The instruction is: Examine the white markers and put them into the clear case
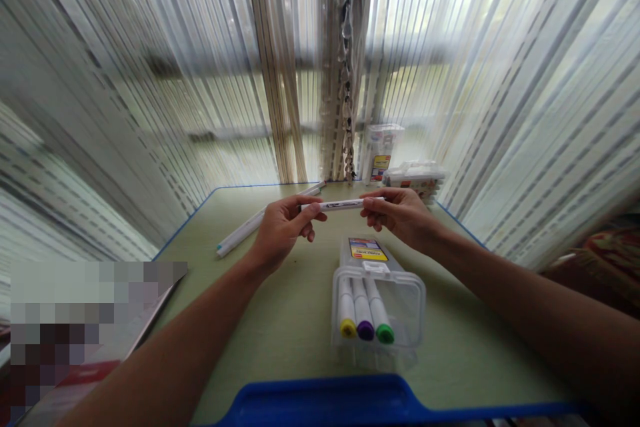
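Both hands hold one white marker (343, 204) level above the green table (280, 320). My left hand (283, 230) pinches its left end and my right hand (400, 213) grips its right end. Just below them lies an open clear plastic marker case (405, 293) with three markers inside, capped yellow (348, 327), purple (365, 329) and green (385, 333). Two more white markers (245, 232) lie on the table to the left, beyond my left hand.
Two other clear marker boxes (415, 177) stand at the table's far right by the striped curtains (150, 80). A blue tray edge (320, 400) runs along the near side. A book or board (150, 317) lies at the left.
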Demonstrator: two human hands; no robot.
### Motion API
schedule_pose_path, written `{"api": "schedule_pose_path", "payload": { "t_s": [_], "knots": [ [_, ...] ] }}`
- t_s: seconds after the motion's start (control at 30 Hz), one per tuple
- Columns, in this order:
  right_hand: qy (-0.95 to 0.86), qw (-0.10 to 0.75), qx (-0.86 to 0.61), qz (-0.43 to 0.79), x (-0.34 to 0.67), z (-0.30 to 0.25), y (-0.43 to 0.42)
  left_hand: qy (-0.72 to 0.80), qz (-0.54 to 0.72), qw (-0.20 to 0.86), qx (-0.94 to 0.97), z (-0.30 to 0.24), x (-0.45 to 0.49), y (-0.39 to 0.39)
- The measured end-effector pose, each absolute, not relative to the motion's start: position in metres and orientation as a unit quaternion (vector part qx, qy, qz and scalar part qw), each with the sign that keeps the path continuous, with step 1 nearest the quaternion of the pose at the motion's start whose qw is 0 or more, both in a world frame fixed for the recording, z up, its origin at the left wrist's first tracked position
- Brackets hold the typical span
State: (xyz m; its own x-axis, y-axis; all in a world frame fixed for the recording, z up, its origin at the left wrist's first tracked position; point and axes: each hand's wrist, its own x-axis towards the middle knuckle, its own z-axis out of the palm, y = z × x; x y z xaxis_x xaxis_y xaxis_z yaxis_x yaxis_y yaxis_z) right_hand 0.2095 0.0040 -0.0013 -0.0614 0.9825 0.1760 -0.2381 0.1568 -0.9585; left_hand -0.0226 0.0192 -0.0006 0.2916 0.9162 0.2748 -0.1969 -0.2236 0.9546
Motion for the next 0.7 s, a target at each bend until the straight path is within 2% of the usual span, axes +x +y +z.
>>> {"api": "schedule_pose_path", "payload": {
  "t_s": [0.13,0.7],
  "knots": [
    [-0.495,0.576,-0.362,0.541,0.2108,-0.0018,0.0044,0.321,0.518,0.538,0.582,-0.0002,-0.0238,0.0204],
    [-0.459,0.578,-0.360,0.570,0.2140,0.0028,0.0040,0.272,0.525,0.633,0.499,0.0043,-0.0262,0.0215]
  ]
}}
